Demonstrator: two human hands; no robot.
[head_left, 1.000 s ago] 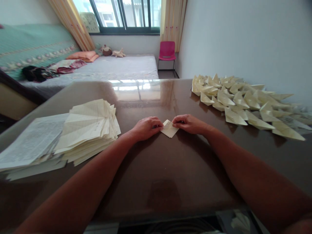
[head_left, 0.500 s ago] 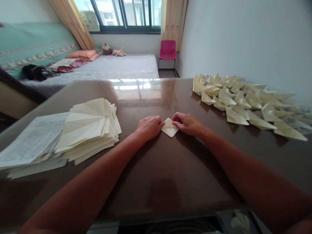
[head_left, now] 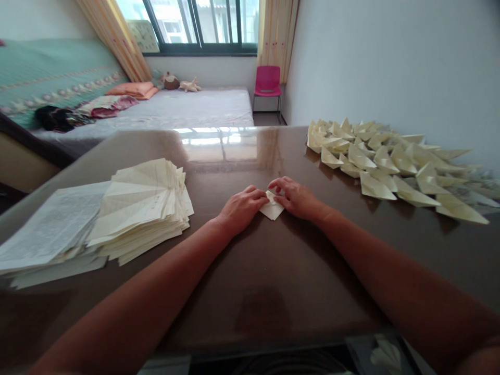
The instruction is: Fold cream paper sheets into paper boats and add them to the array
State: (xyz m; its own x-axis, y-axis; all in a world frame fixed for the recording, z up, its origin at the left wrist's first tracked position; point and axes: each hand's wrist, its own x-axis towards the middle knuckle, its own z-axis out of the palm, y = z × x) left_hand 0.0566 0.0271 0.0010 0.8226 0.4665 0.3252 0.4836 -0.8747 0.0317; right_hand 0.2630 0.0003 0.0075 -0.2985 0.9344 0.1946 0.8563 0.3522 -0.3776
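Here both forearms reach forward over the dark tabletop (head_left: 250, 271), palms down. The left hand (head_left: 242, 204) and right hand (head_left: 296, 198) meet fingertip to fingertip, pinching a small folded paper (head_left: 272, 210) that lies flat between them, midway between the paper stack (head_left: 144, 205) and the folded boats (head_left: 390, 161).

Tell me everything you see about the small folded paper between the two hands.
The folded paper is a small cream piece, thin and creased, and its visible part is a triangular tip pointing toward the person. It lies on the glossy brown table, near its middle. Its upper part is hidden under fingertips: the left hand holds its left edge, the right hand its top and right edge. Nothing else touches it.
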